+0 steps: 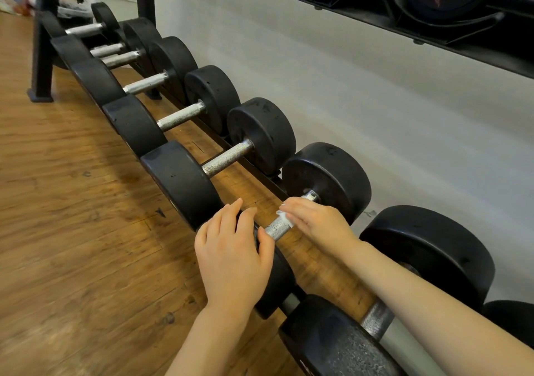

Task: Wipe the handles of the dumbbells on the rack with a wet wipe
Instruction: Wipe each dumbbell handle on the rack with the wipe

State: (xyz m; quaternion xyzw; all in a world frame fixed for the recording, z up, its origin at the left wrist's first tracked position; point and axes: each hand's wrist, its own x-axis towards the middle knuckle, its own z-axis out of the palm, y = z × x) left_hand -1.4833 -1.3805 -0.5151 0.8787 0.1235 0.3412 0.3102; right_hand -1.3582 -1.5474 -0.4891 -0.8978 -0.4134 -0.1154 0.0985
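The right hand (pixel 316 222) gripped a white wipe (pixel 284 218) around the handle (pixel 277 228) of a dumbbell, near its far weight (pixel 329 179). The left hand (pixel 231 253) lay flat, fingers relaxed, on the near weight (pixel 277 277). The handle ran from near left to far right across the low rack (pixel 254 167). More dumbbells (pixel 219 150) lined the rack over a wooden floor (pixel 72 202), beside a pale wall (pixel 375 101).

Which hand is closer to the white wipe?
The right hand. It holds the wipe against the dumbbell handle. The left hand rests on the near weight head, at the handle's other end.
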